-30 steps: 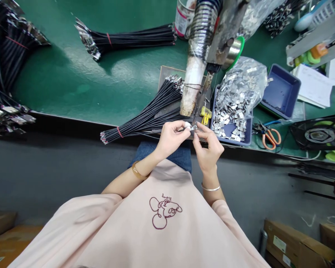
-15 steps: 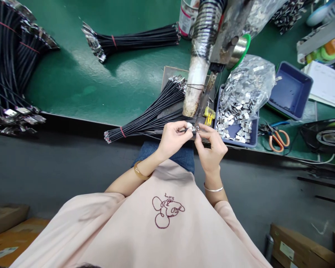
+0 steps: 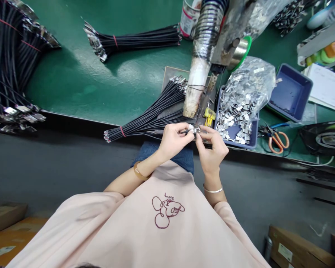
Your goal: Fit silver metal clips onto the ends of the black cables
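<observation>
Fingers pinched, my left hand (image 3: 175, 140) grips the end of a black cable (image 3: 185, 131); a white covering wraps one fingertip. Facing it, my right hand (image 3: 212, 148) pinches a small metal connector (image 3: 197, 130) at the cable's end. The two hands nearly meet at the bench edge, just below a soldering tool (image 3: 205, 98). To the left lies a bundle of black cables (image 3: 145, 115) tied with a red band. Right of my fingers sits a blue tray (image 3: 254, 134) of loose metal connector shells (image 3: 237, 121). Whether the cable is seated in the connector is too small to tell.
A foil-wrapped duct (image 3: 197, 74) hangs over the green bench (image 3: 123, 82), beside a solder wire spool (image 3: 241, 52). Orange-handled pliers (image 3: 279, 142), a second blue tray (image 3: 292, 91) and a fan (image 3: 326, 137) are at right. More cable bundles (image 3: 139, 39) lie at back and left.
Both hands keep their pinch in nearly the same place. The right fingers have shifted very slightly, and the connector sits close against the left fingertips.
</observation>
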A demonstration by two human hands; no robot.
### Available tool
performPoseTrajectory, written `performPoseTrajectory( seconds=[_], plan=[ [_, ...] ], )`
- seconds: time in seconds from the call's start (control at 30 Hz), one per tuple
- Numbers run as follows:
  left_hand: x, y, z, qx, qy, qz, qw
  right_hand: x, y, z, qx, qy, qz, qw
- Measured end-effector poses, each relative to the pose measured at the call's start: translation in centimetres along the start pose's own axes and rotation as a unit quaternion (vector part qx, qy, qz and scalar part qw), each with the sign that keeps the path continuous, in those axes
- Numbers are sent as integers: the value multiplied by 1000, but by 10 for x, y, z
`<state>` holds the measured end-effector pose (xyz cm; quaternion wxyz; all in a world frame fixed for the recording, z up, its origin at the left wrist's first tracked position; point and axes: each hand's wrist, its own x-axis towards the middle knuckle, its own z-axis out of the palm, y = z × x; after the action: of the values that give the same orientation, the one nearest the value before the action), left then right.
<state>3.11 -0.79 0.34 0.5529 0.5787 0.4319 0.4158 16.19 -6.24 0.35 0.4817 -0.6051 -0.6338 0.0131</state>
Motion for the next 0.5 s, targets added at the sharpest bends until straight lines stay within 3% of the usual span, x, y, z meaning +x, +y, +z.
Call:
performPoseTrajectory(
  seconds=[0.17,0.5],
  plan=[
    [1,0,0,1,12,29,999,2,-2,1,-4,4,-15,1000],
    [-2,1,-2,-19,-26,-12,999,-8,1,-1,-45,0,-74,996]
  ],
)
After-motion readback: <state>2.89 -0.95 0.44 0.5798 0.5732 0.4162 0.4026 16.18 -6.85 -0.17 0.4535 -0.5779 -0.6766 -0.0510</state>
